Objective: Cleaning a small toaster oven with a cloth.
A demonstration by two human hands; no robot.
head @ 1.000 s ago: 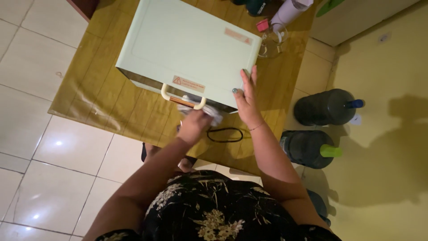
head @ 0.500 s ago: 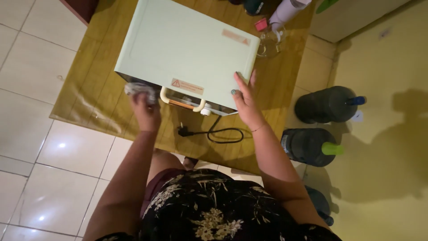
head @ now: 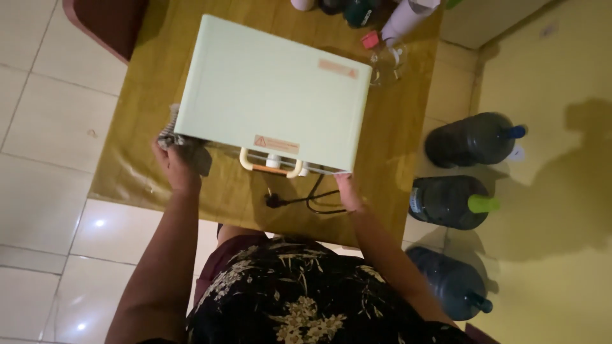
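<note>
The right hand [head: 347, 191] has slid off the top to the pale green oven's [head: 274, 95] front right corner, finger state unclear; left hand [head: 173, 164] fingers clamp a grey cloth [head: 171, 127] against its left corner on the worktop [head: 395, 127].

The one camera is sitting on the person's head, looking almost straight down from close above. It is taking in the table [head: 140, 172], the pale green oven [head: 274, 95] and the tiled floor [head: 44, 210].
</note>
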